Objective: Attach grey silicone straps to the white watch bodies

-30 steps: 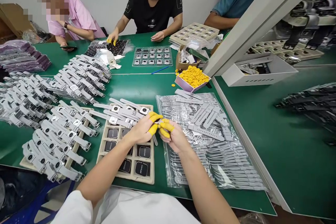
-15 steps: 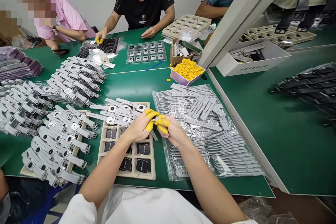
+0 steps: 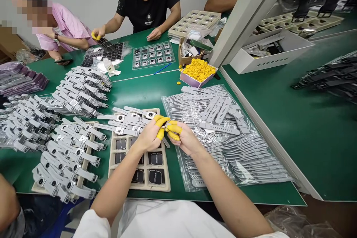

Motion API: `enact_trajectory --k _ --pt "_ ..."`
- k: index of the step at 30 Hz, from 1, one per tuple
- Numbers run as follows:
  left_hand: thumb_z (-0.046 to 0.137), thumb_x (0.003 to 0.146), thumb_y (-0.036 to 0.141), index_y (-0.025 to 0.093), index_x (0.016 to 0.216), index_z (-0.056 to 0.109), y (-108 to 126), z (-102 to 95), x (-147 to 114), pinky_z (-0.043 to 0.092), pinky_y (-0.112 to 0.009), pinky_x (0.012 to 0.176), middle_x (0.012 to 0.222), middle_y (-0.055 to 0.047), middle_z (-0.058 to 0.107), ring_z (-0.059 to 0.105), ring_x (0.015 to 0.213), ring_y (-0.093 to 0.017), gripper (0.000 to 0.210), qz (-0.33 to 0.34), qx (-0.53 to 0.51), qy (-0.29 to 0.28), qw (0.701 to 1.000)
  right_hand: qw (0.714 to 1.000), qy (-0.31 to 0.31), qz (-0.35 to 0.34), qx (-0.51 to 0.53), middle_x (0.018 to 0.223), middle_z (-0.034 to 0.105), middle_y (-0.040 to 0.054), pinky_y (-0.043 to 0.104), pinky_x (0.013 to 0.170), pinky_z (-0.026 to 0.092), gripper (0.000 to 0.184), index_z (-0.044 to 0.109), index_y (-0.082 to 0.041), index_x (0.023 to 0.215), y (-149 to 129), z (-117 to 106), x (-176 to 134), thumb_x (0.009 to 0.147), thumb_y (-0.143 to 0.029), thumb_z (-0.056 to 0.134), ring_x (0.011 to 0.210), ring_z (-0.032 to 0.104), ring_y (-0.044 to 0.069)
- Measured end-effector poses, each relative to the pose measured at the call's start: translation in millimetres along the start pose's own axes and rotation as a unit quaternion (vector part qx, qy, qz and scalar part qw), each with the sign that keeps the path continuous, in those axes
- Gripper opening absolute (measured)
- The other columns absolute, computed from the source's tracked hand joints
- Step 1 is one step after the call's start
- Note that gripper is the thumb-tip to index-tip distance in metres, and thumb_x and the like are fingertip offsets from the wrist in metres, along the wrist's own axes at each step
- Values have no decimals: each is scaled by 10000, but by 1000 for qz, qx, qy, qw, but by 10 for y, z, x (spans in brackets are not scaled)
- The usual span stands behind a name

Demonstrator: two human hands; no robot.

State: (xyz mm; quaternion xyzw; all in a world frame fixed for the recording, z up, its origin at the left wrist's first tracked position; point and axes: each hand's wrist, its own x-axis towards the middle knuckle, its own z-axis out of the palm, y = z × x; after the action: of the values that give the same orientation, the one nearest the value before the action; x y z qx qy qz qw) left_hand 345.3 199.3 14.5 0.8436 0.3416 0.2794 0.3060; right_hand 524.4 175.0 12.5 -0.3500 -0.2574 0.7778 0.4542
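Yellow finger cots cover the fingertips of both my hands. My left hand (image 3: pixel 150 136) and my right hand (image 3: pixel 184 138) meet over the tray's right edge, closed around a small smartwatch (image 3: pixel 164 125) that my fingers mostly cover. A grey strap end (image 3: pixel 166 142) shows just below them. Beneath my left arm lies a beige compartment tray (image 3: pixel 167 180) with black square watch faces (image 3: pixel 155 159) in its pockets. Across its far end rest several watches with grey straps (image 3: pixel 120 118). To the right, loose grey straps (image 3: pixel 214 109) lie on plastic-bagged straps (image 3: pixel 251 160).
Rows of grey-strapped watches (image 3: pixel 67 156) are stacked at left. A box of yellow finger cots (image 3: pixel 198 70) stands beyond the straps, near a white partition post (image 3: pixel 242 18). Across the table, a co-worker's hand (image 3: pixel 98 34) holds a dark sheet beside a clear tray (image 3: pixel 153 55).
The camera view has shifted slightly. My hands stay together on the watch with little visible movement. Across the table, the co-worker's hand has lifted part of the dark sheet.
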Motion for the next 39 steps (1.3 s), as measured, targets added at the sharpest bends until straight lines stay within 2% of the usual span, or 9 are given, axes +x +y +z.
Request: enact_trajectory --k 13,18,21,23,26,29,32,35,39 --pt "371 1064 212 211 1474 524 -2 -10 3 489 -454 1143 1378 -137 586 588 1280 -248 437 -11 -17 4 1000 999 -8 -22 -43 457 391 -109 200 383 194 338 565 -208 773 5 8 6 772 -455 796 399 246 59" --pt "430 1071 257 216 1519 469 64 -75 18 496 -441 1145 1425 -137 612 600 1315 -247 451 -32 13 18 999 982 3 -79 -171 537 501 -79 236 450 289 382 583 -215 890 -30 -58 3 846 -560 738 451 369 94" --pt "470 1064 265 214 1545 438 156 -299 35 527 -425 1101 1399 -132 652 639 1270 -243 486 -53 44 24 997 948 6 -120 -295 621 506 -64 255 518 334 388 618 -213 938 -92 -154 -12 913 -598 665 538 418 115" --pt "498 1053 264 216 1512 484 205 -534 33 554 -414 1045 1320 -114 700 676 1184 -239 462 -84 86 14 993 918 -8 -115 -379 650 510 -52 269 545 332 397 650 -217 963 -145 -214 -30 962 -610 594 568 424 129" --pt "512 1037 242 221 1297 664 222 -895 -14 571 -410 947 1163 -87 746 694 1047 -246 302 -129 195 -39 971 859 -18 -119 -498 790 619 6 296 604 367 357 701 -221 994 -211 -242 -66 1014 -534 531 647 501 160" --pt "464 1029 184 202 1141 717 201 -1114 -130 558 -426 898 1098 -97 751 683 1016 -271 277 -157 277 -110 941 796 -38 -144 -586 977 670 79 327 697 422 316 712 -210 886 -246 -183 -116 1022 -414 513 784 580 199" --pt "463 1047 234 199 1162 669 212 -1149 -279 563 -378 802 1048 -77 755 695 924 -244 239 -197 241 -168 935 764 -106 -111 -626 907 679 72 322 691 410 273 692 -210 877 -278 -103 -191 1026 -330 498 766 587 202" --pt "466 1058 257 218 1109 661 241 -1062 -393 561 -342 799 1042 -49 739 686 904 -211 205 -178 182 -239 937 736 -167 -33 -655 812 679 42 303 620 360 140 663 -211 968 -306 -76 -255 997 -301 560 686 567 190" --pt "421 1072 237 212 1124 694 209 -874 -456 542 -391 853 1053 -80 668 627 937 -233 280 -140 278 -219 925 693 -146 -15 -705 780 658 45 308 578 305 107 624 -205 959 -264 -118 -240 987 -288 563 659 545 194"
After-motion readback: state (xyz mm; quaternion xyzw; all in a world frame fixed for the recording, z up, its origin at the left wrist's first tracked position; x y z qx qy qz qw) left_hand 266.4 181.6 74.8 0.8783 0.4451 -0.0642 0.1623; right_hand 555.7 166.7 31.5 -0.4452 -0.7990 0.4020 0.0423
